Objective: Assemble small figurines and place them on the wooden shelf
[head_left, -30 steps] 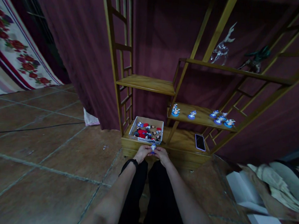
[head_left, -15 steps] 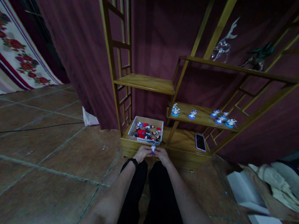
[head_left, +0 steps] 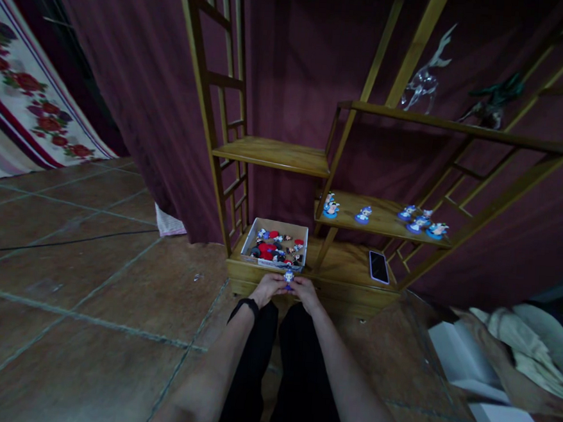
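Observation:
My left hand [head_left: 267, 287] and my right hand [head_left: 305, 291] meet in front of me, both pinched on a small blue and white figurine [head_left: 288, 277]. They hover just before the lowest board of a wooden shelf unit [head_left: 275, 156]. Right behind the figurine stands an open white box [head_left: 253, 236] filled with several small red, black and blue toys. Several similar blue-based figurines [head_left: 362, 215] stand in a row on the middle right shelf.
A black phone [head_left: 378, 266] lies on the bottom board to the right of the box. A glass deer [head_left: 423, 76] and a dark figure [head_left: 492, 103] stand on the upper shelf. White boxes [head_left: 459, 360] and cloth [head_left: 527, 347] lie on the tiled floor at right.
The head camera tilted slightly, so the shelf shifted a little in view. My hands stay together on the figurine.

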`<state>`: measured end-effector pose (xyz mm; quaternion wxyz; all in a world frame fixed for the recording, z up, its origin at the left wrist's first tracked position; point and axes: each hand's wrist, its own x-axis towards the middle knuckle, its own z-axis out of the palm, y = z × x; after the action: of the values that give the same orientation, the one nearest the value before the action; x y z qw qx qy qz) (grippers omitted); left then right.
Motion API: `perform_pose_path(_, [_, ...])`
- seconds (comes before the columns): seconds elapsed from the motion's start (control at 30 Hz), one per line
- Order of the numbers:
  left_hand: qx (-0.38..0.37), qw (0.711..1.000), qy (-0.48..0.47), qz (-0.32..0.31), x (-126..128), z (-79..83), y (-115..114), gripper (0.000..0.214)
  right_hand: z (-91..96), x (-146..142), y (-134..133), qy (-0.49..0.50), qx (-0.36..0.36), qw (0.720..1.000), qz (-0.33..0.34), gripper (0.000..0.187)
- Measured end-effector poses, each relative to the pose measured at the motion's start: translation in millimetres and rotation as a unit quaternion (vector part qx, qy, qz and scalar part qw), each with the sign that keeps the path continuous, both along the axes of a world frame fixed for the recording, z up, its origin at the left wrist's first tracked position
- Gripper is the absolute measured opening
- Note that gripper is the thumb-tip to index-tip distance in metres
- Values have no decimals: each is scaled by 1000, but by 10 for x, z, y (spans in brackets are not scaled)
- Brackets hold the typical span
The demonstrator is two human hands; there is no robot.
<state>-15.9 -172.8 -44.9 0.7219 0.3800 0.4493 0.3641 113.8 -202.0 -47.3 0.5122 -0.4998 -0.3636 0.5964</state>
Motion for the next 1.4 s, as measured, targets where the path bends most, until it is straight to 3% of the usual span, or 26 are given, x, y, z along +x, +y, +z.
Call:
perform_pose_path(0.33, [13,1000,18,21,72,61,-58,14,-22,-14,22,-9,-11,1000,-11,28])
perform_pose_path(0.77, [69,996,54,9,68,-2,-73,14,23,-53,-15,10,-15,1000,-7,28])
perform_pose_path(1.4, [66,996,55,13,103,4,-99,6,52,-18,-50,-13,-5,999,-39,20])
